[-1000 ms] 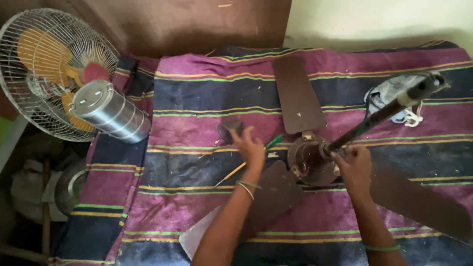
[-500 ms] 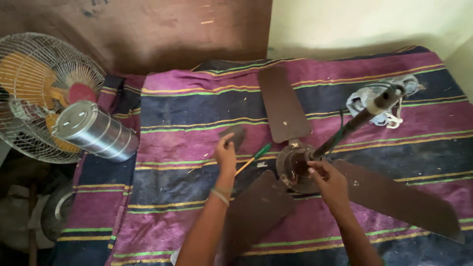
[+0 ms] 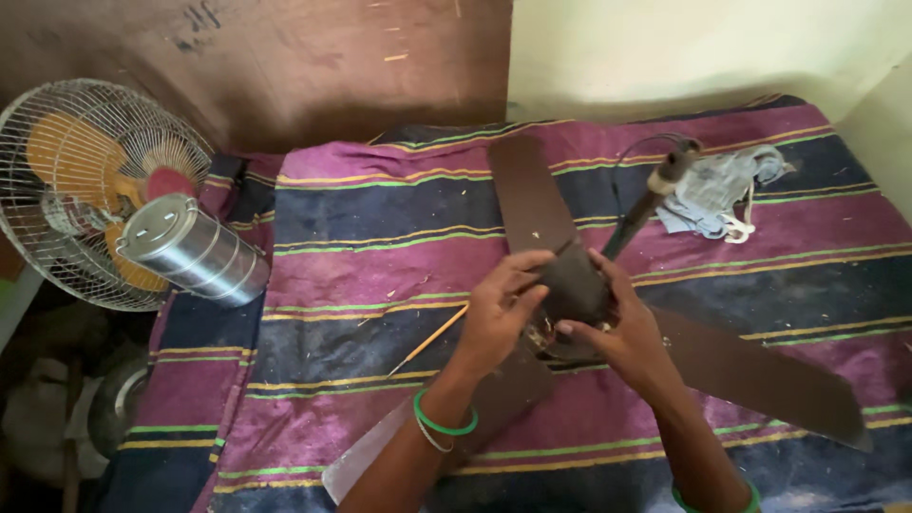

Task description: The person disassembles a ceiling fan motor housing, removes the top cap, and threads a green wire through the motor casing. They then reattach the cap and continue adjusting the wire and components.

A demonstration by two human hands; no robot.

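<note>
Ceiling fan (image 3: 570, 285) lies mid-blanket, dark motor hub up, 3 brown blades (image 3: 528, 195) spread out, downrod (image 3: 646, 204) slanting up-right. Left hand (image 3: 499, 309) is wrapped on the hub's left side, fingers curled over the top; right hand (image 3: 622, 332) cups the hub from the right & below, fingers closed against it. Thin yellow-handled tool (image 3: 427, 340) lies just left of the hands on the striped blanket (image 3: 380, 256). Grey rag (image 3: 717, 190) near the rod's top end. Far left: pedestal fan (image 3: 90, 190) w/ a steel tiffin box (image 3: 190, 249) in front.
</note>
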